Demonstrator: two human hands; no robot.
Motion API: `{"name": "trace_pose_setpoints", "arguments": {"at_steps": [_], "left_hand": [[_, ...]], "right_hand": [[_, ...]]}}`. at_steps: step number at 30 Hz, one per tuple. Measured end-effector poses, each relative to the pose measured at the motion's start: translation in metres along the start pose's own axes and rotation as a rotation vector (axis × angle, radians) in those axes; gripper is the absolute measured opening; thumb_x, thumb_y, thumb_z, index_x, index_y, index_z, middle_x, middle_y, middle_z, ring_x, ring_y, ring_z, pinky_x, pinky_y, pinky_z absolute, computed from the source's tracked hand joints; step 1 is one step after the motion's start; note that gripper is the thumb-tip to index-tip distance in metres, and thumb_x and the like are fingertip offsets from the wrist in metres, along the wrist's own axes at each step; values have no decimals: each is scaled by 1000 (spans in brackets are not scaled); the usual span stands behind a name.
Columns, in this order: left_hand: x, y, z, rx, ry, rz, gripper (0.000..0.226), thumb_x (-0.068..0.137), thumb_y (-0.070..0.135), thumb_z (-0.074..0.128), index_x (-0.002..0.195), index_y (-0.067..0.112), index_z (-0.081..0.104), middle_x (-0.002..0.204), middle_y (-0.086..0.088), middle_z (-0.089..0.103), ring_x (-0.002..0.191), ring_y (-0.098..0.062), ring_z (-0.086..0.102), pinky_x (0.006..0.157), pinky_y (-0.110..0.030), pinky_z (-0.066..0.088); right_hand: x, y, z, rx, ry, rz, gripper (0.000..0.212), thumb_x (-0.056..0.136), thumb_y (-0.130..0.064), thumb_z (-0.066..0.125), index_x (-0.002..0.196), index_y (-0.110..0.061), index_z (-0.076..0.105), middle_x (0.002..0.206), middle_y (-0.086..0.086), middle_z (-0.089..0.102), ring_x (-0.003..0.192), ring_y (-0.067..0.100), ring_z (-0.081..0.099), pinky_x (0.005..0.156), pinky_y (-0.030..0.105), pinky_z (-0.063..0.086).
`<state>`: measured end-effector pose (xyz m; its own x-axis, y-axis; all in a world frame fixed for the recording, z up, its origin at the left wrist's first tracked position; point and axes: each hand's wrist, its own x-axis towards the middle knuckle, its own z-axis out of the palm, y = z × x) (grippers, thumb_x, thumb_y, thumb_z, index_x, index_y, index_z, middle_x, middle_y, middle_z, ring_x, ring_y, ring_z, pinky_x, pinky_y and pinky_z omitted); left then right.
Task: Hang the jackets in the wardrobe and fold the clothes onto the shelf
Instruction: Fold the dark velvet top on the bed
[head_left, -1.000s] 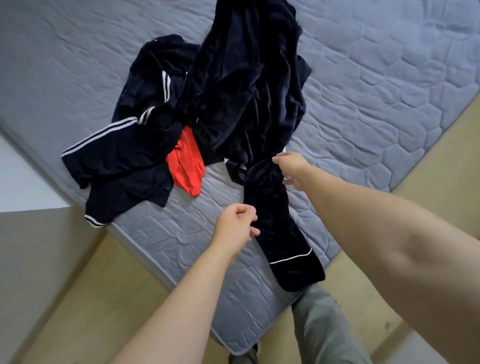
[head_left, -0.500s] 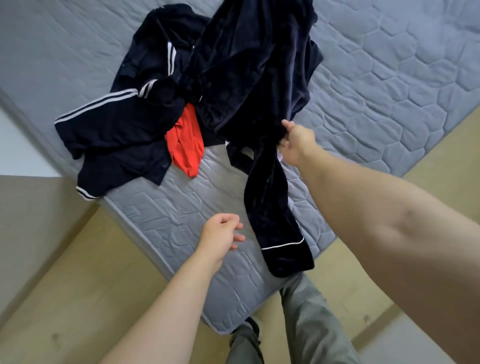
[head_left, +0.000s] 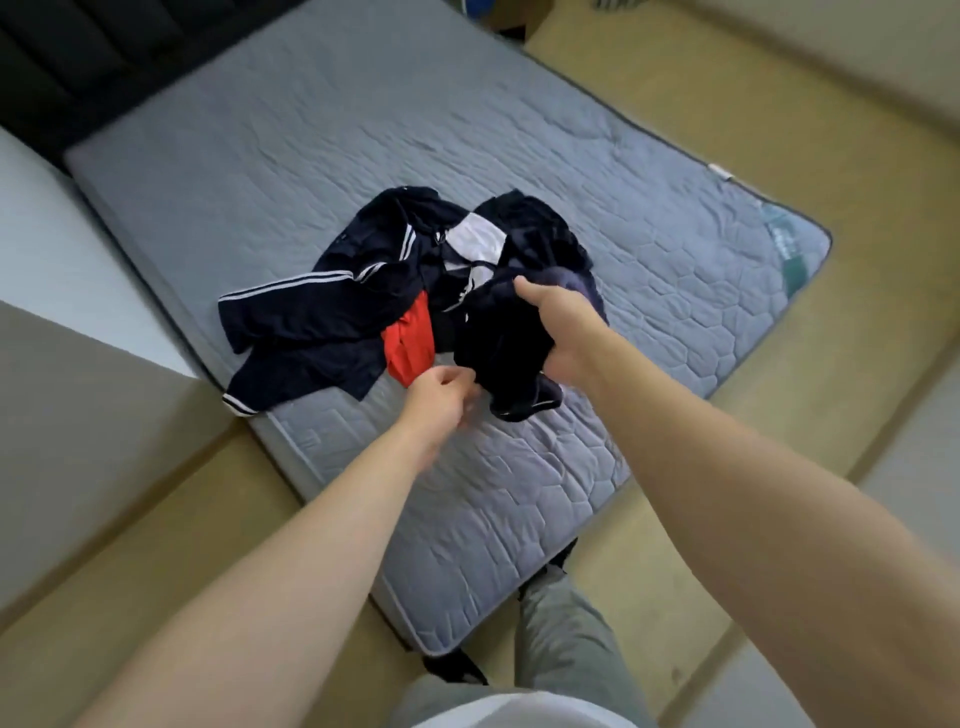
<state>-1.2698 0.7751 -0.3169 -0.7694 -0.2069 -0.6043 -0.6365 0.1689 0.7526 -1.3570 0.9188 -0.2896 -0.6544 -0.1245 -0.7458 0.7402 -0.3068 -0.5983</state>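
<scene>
A pile of clothes lies on the grey quilted mattress (head_left: 649, 218). My right hand (head_left: 563, 325) grips a bunched dark navy velvet garment (head_left: 498, 353) just above the mattress. My left hand (head_left: 441, 397) pinches the lower left edge of that same garment. To the left lies a navy jacket with white stripes (head_left: 311, 322), spread flat. A red garment (head_left: 410, 343) pokes out between the jacket and the velvet piece. A white patch of cloth (head_left: 475, 241) shows at the back of the pile.
The mattress sits on a tan floor (head_left: 857, 156), with a dark headboard (head_left: 78, 67) at the top left. A white and grey wall (head_left: 62, 364) runs along the left. My legs in grey trousers (head_left: 566, 649) stand at the mattress's near corner.
The velvet garment, held high and hanging long before, is now lowered and bunched at the pile. My left hand has moved up and taken hold of its edge. The view has pulled back.
</scene>
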Motion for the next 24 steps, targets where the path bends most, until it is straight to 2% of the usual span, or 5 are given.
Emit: {"name": "trace_pose_setpoints", "arguments": {"at_steps": [3,8,11,15,24], "left_hand": [[-31,2,-22,24,-22,-54,38,106,33,42,128,7,60,123,-9,62,104,-21,55,83,-32,43],[-81,-17,-58,-479,-410,-570,102,81,89,26,120,2,59,129,-22,59,119,-36,54,99,-41,41],[-95,-18,-88,-763,-481,-422,64,94,60,45,131,11,60,140,-13,56,127,-30,52,115,-41,34],[-101,-11,-138,-757,-90,-258,26,91,14,57,110,2,69,108,-19,68,97,-33,66,96,-45,52],[-140,-19,-222,-296,178,294,36,55,-6,60,88,10,64,82,-5,66,81,-22,61,70,-32,53]], "right_hand": [[-62,11,27,-48,-77,-105,27,91,-26,70,66,-20,79,86,9,77,82,29,75,81,46,60],[-148,32,79,-135,-208,-258,14,93,-27,69,104,-18,70,92,7,78,84,25,76,71,39,62],[-183,55,93,-272,-278,-308,16,94,-29,68,107,-20,71,97,5,77,90,23,75,81,38,61],[-213,87,97,-579,-240,-347,15,91,-27,71,104,-20,72,96,4,78,90,22,74,87,40,60],[-216,105,123,-2019,-118,-243,49,93,-55,52,78,-8,60,74,3,63,63,20,57,55,27,44]]}}
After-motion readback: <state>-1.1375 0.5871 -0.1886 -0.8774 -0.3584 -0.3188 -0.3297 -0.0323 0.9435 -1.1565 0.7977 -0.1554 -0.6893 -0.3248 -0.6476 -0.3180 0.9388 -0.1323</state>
